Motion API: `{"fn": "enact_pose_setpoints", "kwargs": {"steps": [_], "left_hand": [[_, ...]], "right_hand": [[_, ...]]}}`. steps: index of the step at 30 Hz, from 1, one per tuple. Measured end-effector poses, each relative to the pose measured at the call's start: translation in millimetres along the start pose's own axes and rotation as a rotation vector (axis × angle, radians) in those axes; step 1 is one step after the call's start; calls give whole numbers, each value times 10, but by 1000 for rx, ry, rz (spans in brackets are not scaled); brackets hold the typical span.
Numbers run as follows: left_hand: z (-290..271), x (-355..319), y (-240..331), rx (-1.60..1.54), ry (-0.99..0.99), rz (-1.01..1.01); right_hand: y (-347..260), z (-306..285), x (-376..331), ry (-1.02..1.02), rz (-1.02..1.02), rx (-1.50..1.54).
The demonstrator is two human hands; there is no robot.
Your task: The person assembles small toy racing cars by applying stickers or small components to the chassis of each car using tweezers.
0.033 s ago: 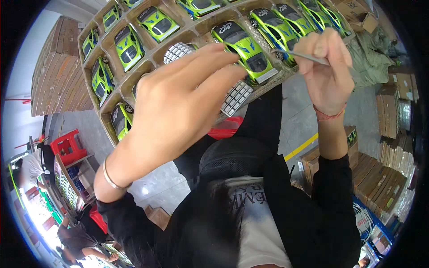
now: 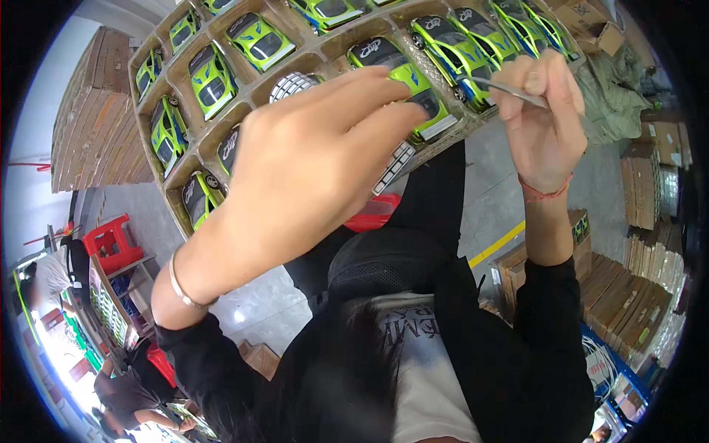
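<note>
My left hand (image 2: 310,162) reaches over the tray, slightly blurred, its fingers bent together above a green toy car (image 2: 425,107). Its thumb and whatever the fingertips touch are hidden. From behind this hand a white sheet with a black-lined grid (image 2: 395,168) sticks out near the tray's edge. A similar gridded piece (image 2: 294,86) curves up on the hand's far side; whether the two are one sheet, I cannot tell. In my right hand (image 2: 543,122), thumb and fingers pinch a thin grey pointed tool (image 2: 509,90), its tip toward the cars on the right.
The brown moulded tray (image 2: 255,96) holds several green and black toy cars (image 2: 210,81) in compartments. Stacks of cardboard (image 2: 107,111) stand at left and right (image 2: 620,295). A red stool (image 2: 112,242) and other people (image 2: 55,277) are at the left. Green sacking (image 2: 617,100) lies far right.
My left hand has shifted a little to the right, covering more of the near gridded piece. My right hand stays nearly in place, with the pointed tool still pinched.
</note>
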State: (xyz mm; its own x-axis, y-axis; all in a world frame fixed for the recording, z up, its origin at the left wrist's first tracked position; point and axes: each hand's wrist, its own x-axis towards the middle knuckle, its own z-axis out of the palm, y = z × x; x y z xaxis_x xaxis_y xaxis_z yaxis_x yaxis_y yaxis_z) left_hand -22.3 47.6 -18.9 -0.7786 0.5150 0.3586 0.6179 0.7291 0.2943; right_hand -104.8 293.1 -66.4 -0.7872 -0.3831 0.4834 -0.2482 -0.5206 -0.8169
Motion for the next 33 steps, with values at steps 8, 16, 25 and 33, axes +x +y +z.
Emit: {"fn": "enact_pose_setpoints", "kwargs": {"steps": [8,16,25,33], "left_hand": [[258,406,59,-85,-151,50],[143,336,-94,-184,91,8],[241,232,-169,-151,248,1],[227,216,-186,-126,267,3]], "right_hand": [[-116,-221,-150,121,-12,-61],[86,-139,-48,47,-64,-9],[232,-60,97,-177,-189,-132],[260,-42,115,-160,-158,-155]]}}
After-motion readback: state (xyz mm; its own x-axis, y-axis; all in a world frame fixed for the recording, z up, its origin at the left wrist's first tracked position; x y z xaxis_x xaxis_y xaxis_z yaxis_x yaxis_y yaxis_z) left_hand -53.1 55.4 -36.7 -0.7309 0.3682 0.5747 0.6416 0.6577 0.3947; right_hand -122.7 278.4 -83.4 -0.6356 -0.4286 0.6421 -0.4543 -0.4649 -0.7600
